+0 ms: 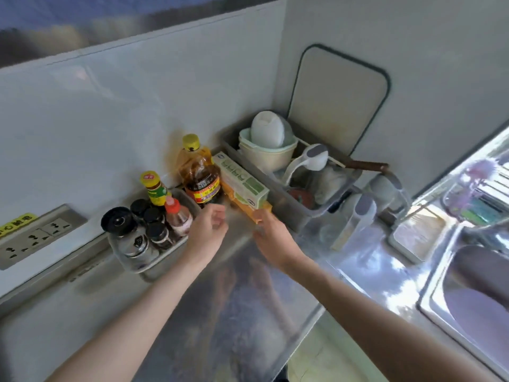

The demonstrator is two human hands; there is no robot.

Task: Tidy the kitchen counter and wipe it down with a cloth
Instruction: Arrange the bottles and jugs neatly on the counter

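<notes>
Orange box (242,205) at counter (234,285) corner, under green box (242,183).
R hand (271,237) pinches its near end; L hand (208,230) loosely curled, holds nothing, just beside.

Your right hand (271,235) covers the orange box's (242,204) near end | sink (468,299) cut off at right edge | dish tub (289,205) contents blurred.
</notes>
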